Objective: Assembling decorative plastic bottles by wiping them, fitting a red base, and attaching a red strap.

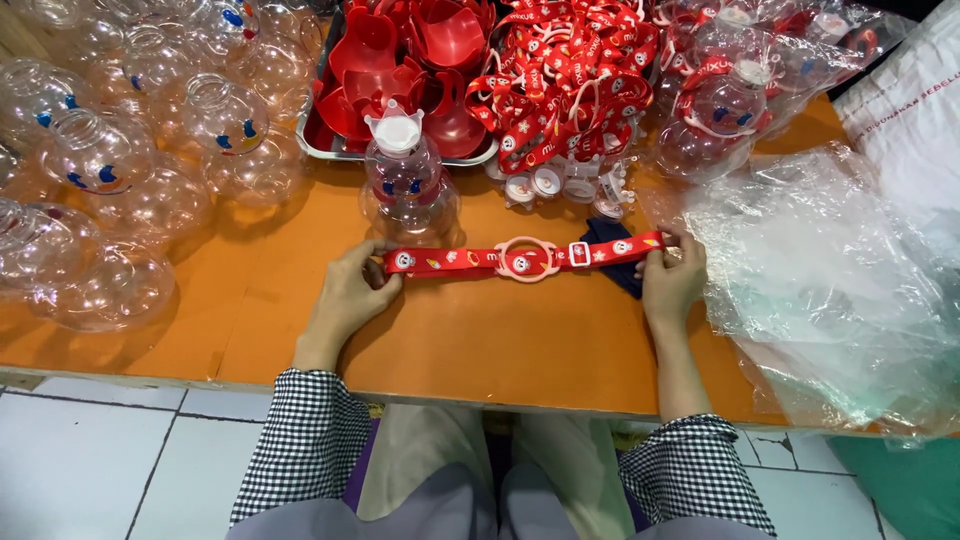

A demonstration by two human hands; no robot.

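Near the bench's front edge, left hand [345,295] and right hand [672,280] pinch a red strap [520,259] taut; fitting its ring onto the capped bottle [405,185] seems next.

The strap [525,259] looks like soft red cloth with a shiny pink plastic ring [527,259]. The bottles [100,150] are clear, glossy plastic. The table [480,340] is smooth, matt orange. The bags [830,270] are thin, crinkly plastic

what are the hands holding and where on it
A red strap with a ring in its middle, stretched flat: left hand pinches one end, right hand the other.
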